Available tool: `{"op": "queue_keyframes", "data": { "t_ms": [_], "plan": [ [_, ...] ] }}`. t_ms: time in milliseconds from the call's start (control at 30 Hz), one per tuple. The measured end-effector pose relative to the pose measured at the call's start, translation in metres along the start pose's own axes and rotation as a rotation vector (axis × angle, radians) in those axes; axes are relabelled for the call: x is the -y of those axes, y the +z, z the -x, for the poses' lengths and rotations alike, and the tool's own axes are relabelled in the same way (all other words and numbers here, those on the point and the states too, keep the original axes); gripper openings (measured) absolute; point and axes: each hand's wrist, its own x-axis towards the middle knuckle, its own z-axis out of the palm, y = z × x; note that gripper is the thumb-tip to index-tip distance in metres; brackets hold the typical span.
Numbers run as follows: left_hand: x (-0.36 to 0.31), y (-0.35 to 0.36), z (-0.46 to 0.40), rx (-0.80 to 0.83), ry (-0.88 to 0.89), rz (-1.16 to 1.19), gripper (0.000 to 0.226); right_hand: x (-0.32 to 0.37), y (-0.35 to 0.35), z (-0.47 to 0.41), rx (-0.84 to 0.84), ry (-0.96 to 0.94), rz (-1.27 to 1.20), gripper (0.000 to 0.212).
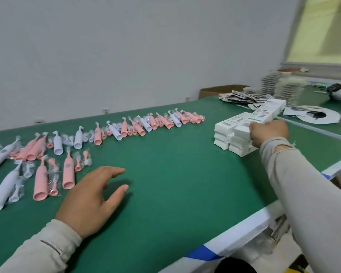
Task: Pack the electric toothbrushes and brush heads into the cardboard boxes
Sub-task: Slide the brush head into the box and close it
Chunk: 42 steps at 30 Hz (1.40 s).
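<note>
White cardboard is what's being gripped here: one long box (268,113) is held by the right hand (268,133) right on top of the stack of boxes (234,136), fingers curled round its near end, so that hand is clamped on the box. Taking the stack as the landmark, the held box runs from the hand up and away toward the far right, its free end tilted a bit upward over the stack, so its long axis is pointed diagonally off toward the leaflets (242,96) heaped behind the stack. The left hand (93,196) is kept well apart from the stack, far to the left of it, fingers spread and relaxed just over the green table (175,174), nothing held. The toothbrushes (68,170) are laid out left of the stack in a long curved row, pink and white mixed, bagged brush heads (53,180) tucked in between; the ones farthest from the stack are just beside the left hand. Most are laid with the brush end pointed away toward the wall and the open base toward the near table edge. So probably the box gets brought leftward from the stack while a toothbrush is picked up by the nearer left hand, pretty much. Whether the box end is already opened can't be told.
</note>
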Motion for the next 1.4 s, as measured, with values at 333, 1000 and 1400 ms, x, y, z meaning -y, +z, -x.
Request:
{"op": "queue_keyframes", "data": {
  "t_ms": [333, 1000, 1400],
  "plan": [
    [0.001, -0.001, 0.0, 0.045, -0.021, -0.003, 0.033, -0.006, 0.016, -0.011, -0.069, 0.073, 0.051, 0.055],
    [0.034, -0.032, 0.017, -0.279, -0.395, -0.156, 0.024, 0.022, 0.188, 0.267, 0.862, -0.627, -0.105, 0.014],
    [0.05, -0.076, 0.023, -0.273, -0.539, -0.405, 0.032, -0.001, 0.186, 0.271, 1.055, -0.909, 0.055, 0.01]
  ]
}}
